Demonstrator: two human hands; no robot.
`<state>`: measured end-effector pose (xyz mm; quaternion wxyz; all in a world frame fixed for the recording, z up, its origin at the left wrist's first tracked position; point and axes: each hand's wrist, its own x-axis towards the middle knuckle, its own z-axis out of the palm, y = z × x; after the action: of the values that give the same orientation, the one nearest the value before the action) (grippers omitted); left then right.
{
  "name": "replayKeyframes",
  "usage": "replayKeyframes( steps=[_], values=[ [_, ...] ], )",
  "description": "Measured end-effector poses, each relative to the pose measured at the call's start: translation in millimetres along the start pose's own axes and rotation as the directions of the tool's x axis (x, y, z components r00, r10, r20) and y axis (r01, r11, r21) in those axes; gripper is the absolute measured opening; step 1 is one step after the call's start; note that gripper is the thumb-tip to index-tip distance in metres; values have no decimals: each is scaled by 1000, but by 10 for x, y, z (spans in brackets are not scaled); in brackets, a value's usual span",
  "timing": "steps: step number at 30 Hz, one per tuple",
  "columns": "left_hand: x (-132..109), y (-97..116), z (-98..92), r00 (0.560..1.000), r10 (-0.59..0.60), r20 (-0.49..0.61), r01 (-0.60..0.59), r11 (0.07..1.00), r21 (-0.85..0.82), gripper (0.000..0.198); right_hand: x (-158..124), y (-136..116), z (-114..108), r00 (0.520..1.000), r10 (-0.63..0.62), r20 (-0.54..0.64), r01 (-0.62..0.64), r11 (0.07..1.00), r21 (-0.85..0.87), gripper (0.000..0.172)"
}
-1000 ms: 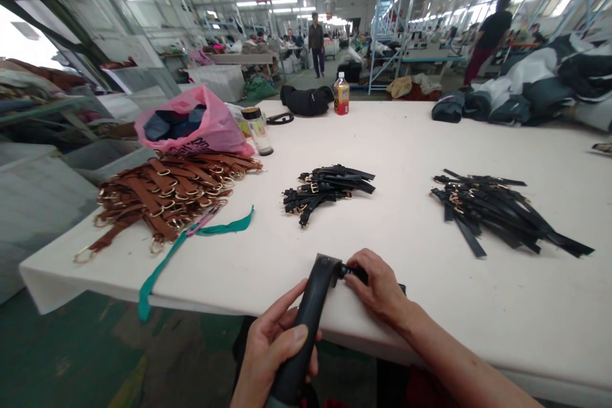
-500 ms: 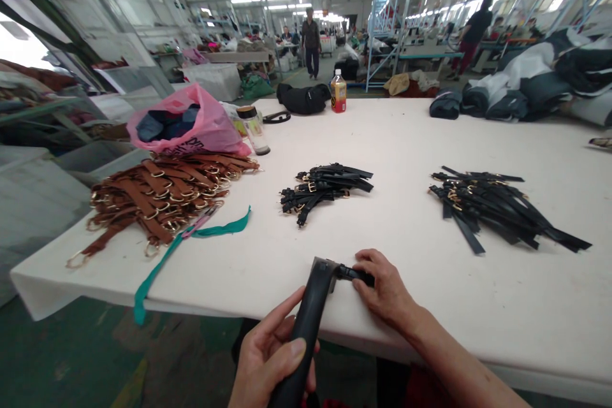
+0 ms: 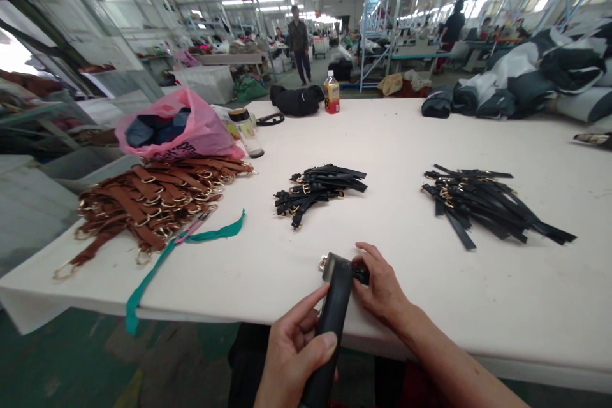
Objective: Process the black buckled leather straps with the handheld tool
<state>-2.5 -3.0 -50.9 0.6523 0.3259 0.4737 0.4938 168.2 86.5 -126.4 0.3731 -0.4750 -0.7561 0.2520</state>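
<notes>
Head view: broad black piece (image 3: pixel 335 306) in left hand (image 3: pixel 301 350), narrow black strap (image 3: pixel 362 276) at its far end

Step in hand, by my reading: the narrow strap is being worked crosswise at the folded-looking far end of the broad piece. A gold buckle (image 3: pixel 323 263) pokes out on the left of that end; the strap shows on the right. Probably one and the same part passing behind, but the join is hidden.

Left hand: closed round the broad piece, thumb laid flat on top, index finger stretched along its left side. Right hand (image 3: pixel 382 280): nearly closed, thumb and fingers pinching the strap just beside the broad piece, one finger lifted free.

Next move, as judged, calls for a firm left hold and a fine right pinch, with the strap kept square to the fold.

Position: over the near edge of the white surface (image 3: pixel 396 159). Near end of the broad piece overhangs toward the person; whether the far end touches the surface, cannot tell.

Direction: long axis of the broad piece runs away from the person, leaning slightly right, far end up-frame. Strap lies roughly across it, buckle pointing left.

Nearby: one pile of black straps (image 3: pixel 320 190) straight ahead, a second black pile (image 3: pixel 492 204) farther right, brown straps (image 3: pixel 143 201) heaped to the left.
</notes>
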Motion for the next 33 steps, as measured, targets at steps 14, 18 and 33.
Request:
replayKeyframes(
  steps=[14, 18, 33],
  values=[
    [-97, 187, -218, 996, 4, -87, 1, 998, 60, 60, 4, 12, 30, 999, 53, -6, -53, 998, 46, 50],
    [-184, 132, -211, 998, -20, -64, 21, 999, 27, 60, 7, 5, 25, 999, 43, -4, -43, 999, 33, 39],
    [61, 140, -46, 997, 42, -65, -36, 995, 93, 56, 14, -10, 4, 1000, 23, -19, -23, 1000, 13, 28]
  ],
)
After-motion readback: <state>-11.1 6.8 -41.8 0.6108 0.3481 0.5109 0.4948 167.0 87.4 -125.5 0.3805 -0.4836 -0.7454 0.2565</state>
